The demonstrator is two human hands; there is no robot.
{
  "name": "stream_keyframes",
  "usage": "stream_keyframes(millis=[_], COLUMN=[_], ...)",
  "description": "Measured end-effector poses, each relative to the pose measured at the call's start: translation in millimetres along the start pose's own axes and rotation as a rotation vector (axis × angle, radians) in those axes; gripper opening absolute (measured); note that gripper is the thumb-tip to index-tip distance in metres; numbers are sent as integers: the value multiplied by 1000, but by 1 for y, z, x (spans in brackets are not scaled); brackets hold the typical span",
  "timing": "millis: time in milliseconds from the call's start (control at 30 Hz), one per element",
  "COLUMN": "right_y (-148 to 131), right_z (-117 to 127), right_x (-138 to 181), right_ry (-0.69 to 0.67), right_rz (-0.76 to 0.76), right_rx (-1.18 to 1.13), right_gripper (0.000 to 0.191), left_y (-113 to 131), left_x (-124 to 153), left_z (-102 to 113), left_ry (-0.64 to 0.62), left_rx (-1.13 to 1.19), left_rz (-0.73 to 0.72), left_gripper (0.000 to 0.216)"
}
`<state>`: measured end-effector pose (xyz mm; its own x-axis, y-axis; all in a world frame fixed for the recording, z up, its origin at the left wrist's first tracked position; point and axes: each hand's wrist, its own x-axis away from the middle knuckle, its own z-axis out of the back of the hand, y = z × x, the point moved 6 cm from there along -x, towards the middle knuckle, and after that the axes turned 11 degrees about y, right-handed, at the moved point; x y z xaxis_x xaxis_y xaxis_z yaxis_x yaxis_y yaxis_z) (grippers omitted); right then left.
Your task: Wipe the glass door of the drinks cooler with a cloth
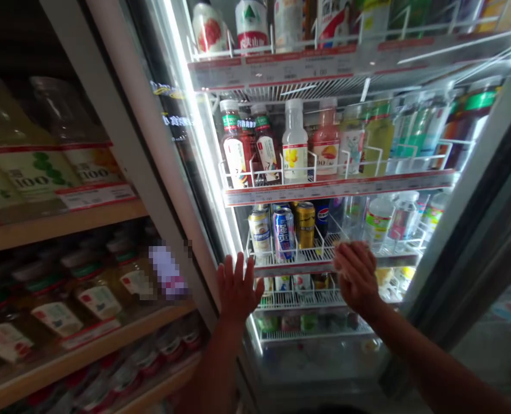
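Note:
My left hand [238, 290] is raised with fingers spread at the left edge of a lit drinks cooler, near the lower wire shelf [324, 265]. Nothing shows in it. On the right, my right hand [357, 276] is closed in front of the same shelf. Its fingers are bent together, and whatever they may hold is too blurred to make out. Between and beyond my hands stand a white and gold can [261, 233], a blue can [283, 234], a gold can [305, 225] and a dark blue can [322, 215].
Juice bottles [295, 144] fill the cooler shelf above, behind a white wire rail. More bottles stand on the top shelf. At left, a wooden shelf unit [65, 221] carries several large bottles. A dark door frame [445, 247] borders the cooler on the right.

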<state>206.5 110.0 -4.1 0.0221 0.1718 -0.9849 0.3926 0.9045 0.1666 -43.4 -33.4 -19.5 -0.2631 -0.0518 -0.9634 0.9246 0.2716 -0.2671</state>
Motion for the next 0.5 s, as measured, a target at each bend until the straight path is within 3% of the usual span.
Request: stream_keyframes(millis=[67,133,267,333,400,500], right_y=[-5,2,28,29,20,3], right_z=[-3,-1,10,11,9,3], right_x=[14,11,-20,-21,-9,10], right_ry=[-112,-128,96,146,108,-61], right_rz=[77,101,-16,-75,-81,41], right_rx=[-28,-38,14,44,53,-15], right_gripper=[61,61,67,67,67,64], left_y=[-1,-1,-1,-1,0,0], left_x=[1,3,3,2,1,1], left_z=[0,-1,-1,-2,-1,-1], left_ry=[-12,-14,-12,-12,-7,-2], left_rx=[-1,-4,-12,-9,-10,-13], left_rz=[7,10,6,3,-5,-6], left_gripper=[76,76,78,78,77,77])
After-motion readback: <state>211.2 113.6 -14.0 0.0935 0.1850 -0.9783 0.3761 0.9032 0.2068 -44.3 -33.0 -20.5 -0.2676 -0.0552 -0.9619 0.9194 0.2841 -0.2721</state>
